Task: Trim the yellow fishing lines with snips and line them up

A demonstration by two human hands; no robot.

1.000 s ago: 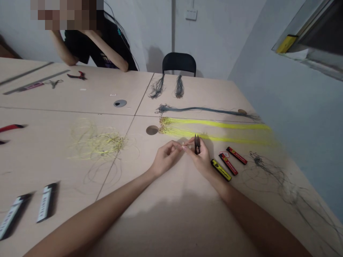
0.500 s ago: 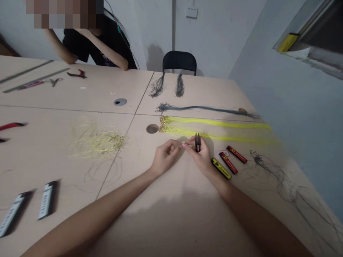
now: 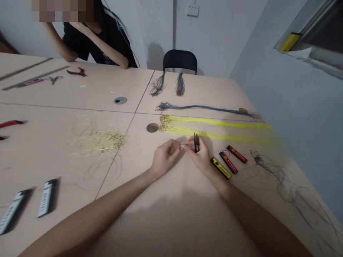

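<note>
My left hand (image 3: 164, 156) and my right hand (image 3: 198, 153) meet at their fingertips over the table, both closed in a pinch. Between them is a tiny pale thing (image 3: 182, 146), too small to make out. Small dark snips (image 3: 196, 142) rest in my right hand, blades pointing away from me. Just beyond my hands lie two bundles of yellow line (image 3: 219, 123), with small metal pieces at their left ends. A dark bundle of line (image 3: 198, 106) stretches behind them. Left of my hands is a loose yellow-green tangle (image 3: 107, 140).
Right of my hands lie a yellow case (image 3: 221, 168), red cases (image 3: 237, 154) and a dark tangle (image 3: 281, 178). White-and-black cases (image 3: 46, 198) and red-handled tools (image 3: 12, 123) are on the left. A person (image 3: 107, 46) leans on the far edge, near a black chair (image 3: 180, 60).
My fingertips and the snips have shifted very slightly left. The camera view has moved a little. My hands remain together.
</note>
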